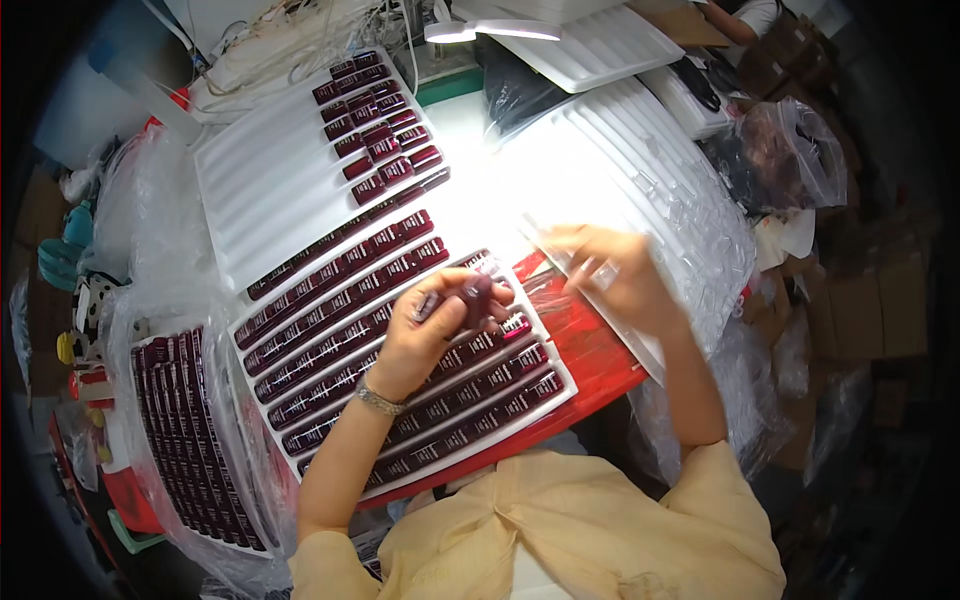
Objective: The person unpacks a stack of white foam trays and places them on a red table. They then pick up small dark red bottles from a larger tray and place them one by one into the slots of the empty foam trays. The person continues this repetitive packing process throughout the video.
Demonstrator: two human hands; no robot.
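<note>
My left hand [430, 325] is closed around at least one small dark red bottle [476, 292], above a white grooved tray [572, 385]. Rows of similar dark red bottles with pale print [430, 412] fill the grooves of that tray. Off to the right, my right hand [612, 272] hovers over the near edge of another white tray [650, 362] that carries many clear plastic pieces [690, 215]. Motion smears its fingers; a small clear glint shows among them, but I cannot make out what it is.
Farther back, a white grooved tray [260, 190] is partly filled with dark red bottles. A plastic-wrapped tray of bottles [185, 440] stands at the left. Above hangs a bright lamp [490, 30]. Bagged goods [785, 155] and cardboard boxes [870, 300] lie right; another person's arm [728, 22] shows at top right.
</note>
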